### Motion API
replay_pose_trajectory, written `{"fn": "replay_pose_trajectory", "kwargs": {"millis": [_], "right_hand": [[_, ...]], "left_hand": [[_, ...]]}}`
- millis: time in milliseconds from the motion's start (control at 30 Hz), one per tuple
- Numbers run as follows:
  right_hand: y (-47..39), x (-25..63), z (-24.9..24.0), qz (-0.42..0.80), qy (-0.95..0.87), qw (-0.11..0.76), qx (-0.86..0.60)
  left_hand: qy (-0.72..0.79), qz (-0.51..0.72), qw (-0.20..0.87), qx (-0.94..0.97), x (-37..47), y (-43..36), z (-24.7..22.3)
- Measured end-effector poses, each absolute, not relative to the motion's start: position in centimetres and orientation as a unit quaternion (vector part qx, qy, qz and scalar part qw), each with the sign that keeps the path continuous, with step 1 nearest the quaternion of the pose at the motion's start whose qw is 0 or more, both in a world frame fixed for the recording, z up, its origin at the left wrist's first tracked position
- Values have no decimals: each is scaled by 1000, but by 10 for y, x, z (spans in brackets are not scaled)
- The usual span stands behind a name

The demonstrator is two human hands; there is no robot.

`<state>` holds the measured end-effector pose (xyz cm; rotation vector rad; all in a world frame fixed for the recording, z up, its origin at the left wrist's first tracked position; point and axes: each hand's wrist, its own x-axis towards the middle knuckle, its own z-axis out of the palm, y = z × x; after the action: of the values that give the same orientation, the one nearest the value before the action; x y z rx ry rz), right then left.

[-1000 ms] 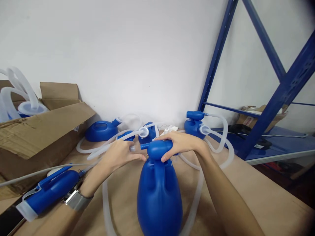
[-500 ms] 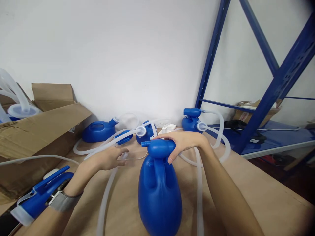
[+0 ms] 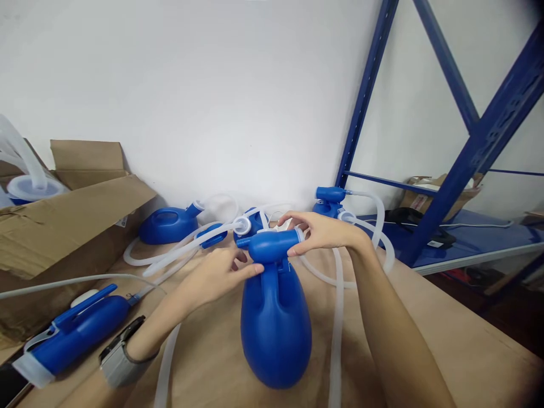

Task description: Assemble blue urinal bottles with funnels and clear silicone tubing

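A large blue bottle [image 3: 276,334] stands upright near the front middle, with a blue horizontal piece [image 3: 272,246] lying across its top. My right hand [image 3: 318,232] grips the right, whitish-rimmed end of that piece between thumb and fingers. From the left, my left hand [image 3: 225,272] reaches to the bottle's neck; its thumb is stretched out under the piece's left side, apart from the curled fingers. Clear hoses [image 3: 336,328] run down on either side of the bottle.
An open cardboard box [image 3: 76,221] fills the left, with a blue bottle with a handle [image 3: 85,328] before it. Along the wall stand another blue jug [image 3: 168,225], coiled hoses and a blue bottle [image 3: 328,201]. A blue metal shelf [image 3: 471,232] is at the right.
The piece has turned to show its pale right rim, and my right hand has shifted to that end. My left hand has moved right to the bottle's neck, away from a hose.
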<state>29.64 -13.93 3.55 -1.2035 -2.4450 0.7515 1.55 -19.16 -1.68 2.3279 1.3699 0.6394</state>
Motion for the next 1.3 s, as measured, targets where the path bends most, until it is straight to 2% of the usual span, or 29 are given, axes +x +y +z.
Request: {"fn": "replay_pose_trajectory", "kwargs": {"millis": [100, 200, 300, 600, 867, 1033, 1167, 1233, 1300], "right_hand": [[-135, 296, 34, 267, -855, 178, -408], [-132, 291, 30, 255, -860, 209, -389], [-133, 279, 27, 254, -859, 251, -366], [-136, 237, 8, 256, -860, 323, -300], [-127, 214, -19, 233, -789, 471, -319], [-130, 207, -24, 207, -754, 520, -345], [-122, 218, -24, 208, -689, 595, -357], [-116, 227, -21, 213, -699, 580, -360], [-111, 237, -17, 229, -740, 529, -346]], "left_hand": [[550, 283, 184, 764, 11, -182, -22], [505, 319, 187, 780, 7, -180, -23], [456, 317, 131, 821, 11, -185, -22], [494, 270, -19, 826, 4, -181, -23], [481, 337, 18, 810, 4, -174, -30], [480, 347, 16, 806, 6, -173, -33], [505, 354, 33, 786, 4, -173, -35], [502, 354, 30, 789, 4, -173, -33], [491, 353, 22, 796, 6, -173, -31]]}}
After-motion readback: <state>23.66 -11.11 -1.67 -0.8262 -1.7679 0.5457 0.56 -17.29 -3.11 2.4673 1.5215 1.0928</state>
